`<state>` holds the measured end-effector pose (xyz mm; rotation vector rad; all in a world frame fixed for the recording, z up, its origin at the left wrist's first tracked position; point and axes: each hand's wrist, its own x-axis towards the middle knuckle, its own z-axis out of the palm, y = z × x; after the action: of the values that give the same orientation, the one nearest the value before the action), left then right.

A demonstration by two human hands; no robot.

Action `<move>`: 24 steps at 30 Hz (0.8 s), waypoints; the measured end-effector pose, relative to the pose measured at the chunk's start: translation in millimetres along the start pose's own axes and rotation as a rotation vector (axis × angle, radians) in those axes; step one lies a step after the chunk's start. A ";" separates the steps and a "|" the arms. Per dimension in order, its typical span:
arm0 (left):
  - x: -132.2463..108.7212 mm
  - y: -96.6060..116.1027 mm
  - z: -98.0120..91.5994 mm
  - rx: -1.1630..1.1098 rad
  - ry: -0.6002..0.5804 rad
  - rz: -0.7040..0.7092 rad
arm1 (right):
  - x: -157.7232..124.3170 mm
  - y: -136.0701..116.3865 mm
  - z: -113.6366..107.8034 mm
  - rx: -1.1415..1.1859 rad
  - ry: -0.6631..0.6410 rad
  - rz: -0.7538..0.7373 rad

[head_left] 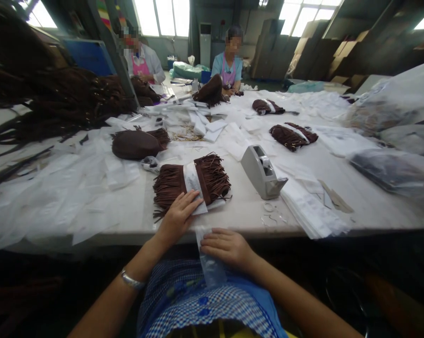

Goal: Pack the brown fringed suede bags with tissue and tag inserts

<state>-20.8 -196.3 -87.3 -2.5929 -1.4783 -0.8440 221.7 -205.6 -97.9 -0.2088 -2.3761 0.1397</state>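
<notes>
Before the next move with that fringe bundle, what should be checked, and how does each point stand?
1. Left hand lies flat on the fringe bundle: ok.
2. White band sits around the bundle's middle: ok.
3. Right hand rests on the clear bag at the edge of the table: ok.
4. Bag's mouth open: cannot tell.
5. Tape dispenser stands just right of the bundle, apart from it: ok.

The left arm (106, 305) and right arm (296, 300) were bare. A thin silver bangle (132, 280) ringed the wrist behind the left hand (178, 216), at seven o'clock. At six o'clock sat a blue-and-white checked garment (184, 286) with round blue buttons (202, 301) and a yellow edge (215, 329) below.
</notes>
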 end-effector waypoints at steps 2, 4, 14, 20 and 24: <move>-0.2 -1.5 0.7 0.013 0.014 0.002 | -1.2 -0.3 0.4 0.016 0.009 0.012; 1.0 -3.8 0.7 0.017 0.026 0.003 | -2.3 -0.1 1.0 0.032 0.012 0.029; 25.1 -19.7 -28.6 -0.109 -0.159 -0.166 | 2.5 -1.5 2.3 0.081 0.042 0.039; 24.0 -7.0 -25.8 0.070 -0.108 -0.008 | 6.4 -7.4 0.1 0.076 0.066 0.008; 7.7 24.6 -7.8 0.302 0.032 -0.049 | 1.4 -9.4 1.8 0.071 0.078 0.018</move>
<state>-1.3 -205.9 -71.5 -2.3230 -1.5306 -0.6080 218.4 -214.7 -96.8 -0.1980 -2.2883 0.2199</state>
